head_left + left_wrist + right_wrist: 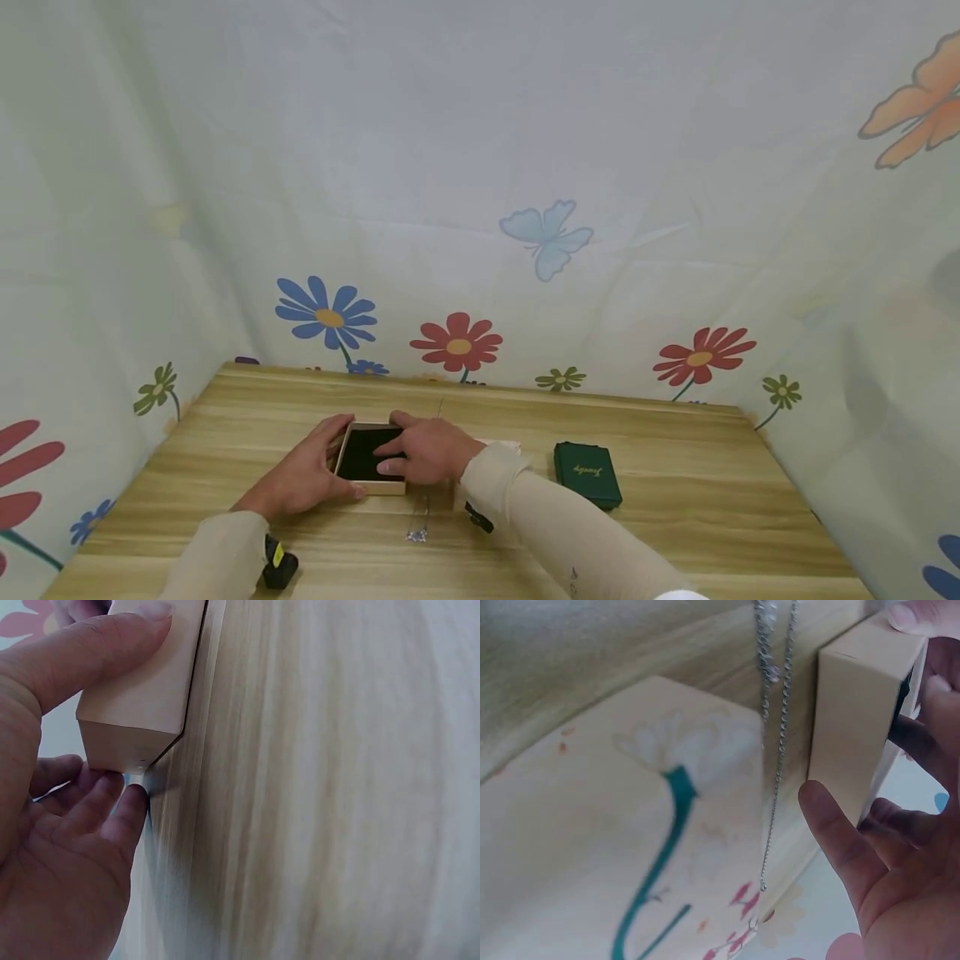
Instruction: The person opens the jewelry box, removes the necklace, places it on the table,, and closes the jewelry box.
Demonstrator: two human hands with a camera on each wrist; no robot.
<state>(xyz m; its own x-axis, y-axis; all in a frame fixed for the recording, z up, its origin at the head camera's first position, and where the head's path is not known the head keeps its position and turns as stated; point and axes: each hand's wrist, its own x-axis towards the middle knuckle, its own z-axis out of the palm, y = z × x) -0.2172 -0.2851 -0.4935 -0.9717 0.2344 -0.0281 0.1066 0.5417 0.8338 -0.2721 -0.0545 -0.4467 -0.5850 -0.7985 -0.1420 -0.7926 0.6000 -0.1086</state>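
Note:
A shallow pinkish-tan box (381,487) with a black insert (360,452) lies on the table. My left hand (307,479) grips its left side, the thumb along the front wall and the fingers behind the far corner. From the right, my right hand (431,450) reaches over the box, its extended fingers touching the black insert. In the right wrist view one fingertip (814,796) is beside the box's outer wall (851,727). A silver necklace (417,535) lies near the box's right side, its chain (782,735) running under my right hand.
A pale lid (562,847) printed with a flower stands close beside the chain, partly hidden by my right arm in the head view. Farther right lies a dark green jewelry case (588,473) with gold lettering. A flower-print curtain (450,267) borders the wooden table (697,500).

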